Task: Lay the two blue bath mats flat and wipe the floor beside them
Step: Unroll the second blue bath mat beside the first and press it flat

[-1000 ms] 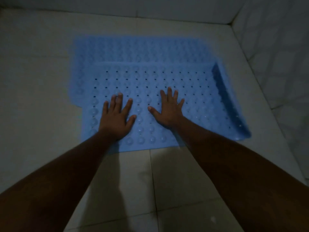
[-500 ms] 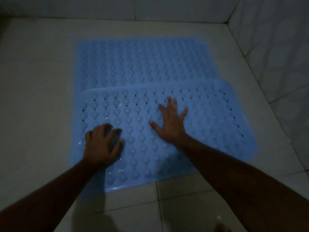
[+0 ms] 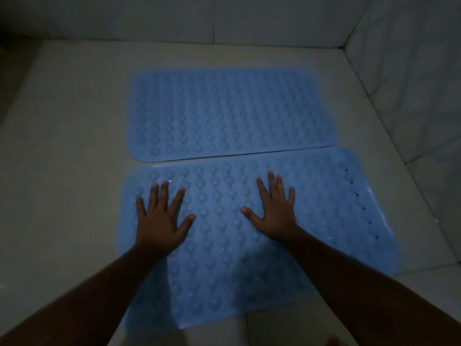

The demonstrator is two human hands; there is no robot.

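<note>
Your fingers are all spread straight, gripping nothing: left hand (image 3: 162, 221) and right hand (image 3: 272, 216) both press palm-down on the nearer blue rubbery bumpy bath mat (image 3: 219, 248). The second blue bumpy bath mat (image 3: 229, 113) lies flat just beyond it, edges nearly touching. Pale tiled floor (image 3: 62, 171) surrounds the near mat, with a tiled wall (image 3: 411, 83) off to its right.

Your left hand (image 3: 162, 221) lies palm down, fingers straight and spread, thumb angled in toward the middle. Your right hand (image 3: 273, 216) mirrors it: flat, fingers fanned, thumb pointing inward. The two hands are well apart and about level with each other. Your left forearm (image 3: 87, 295) and right forearm (image 3: 361, 283) are bare, reaching forward from the lower corners.
</note>
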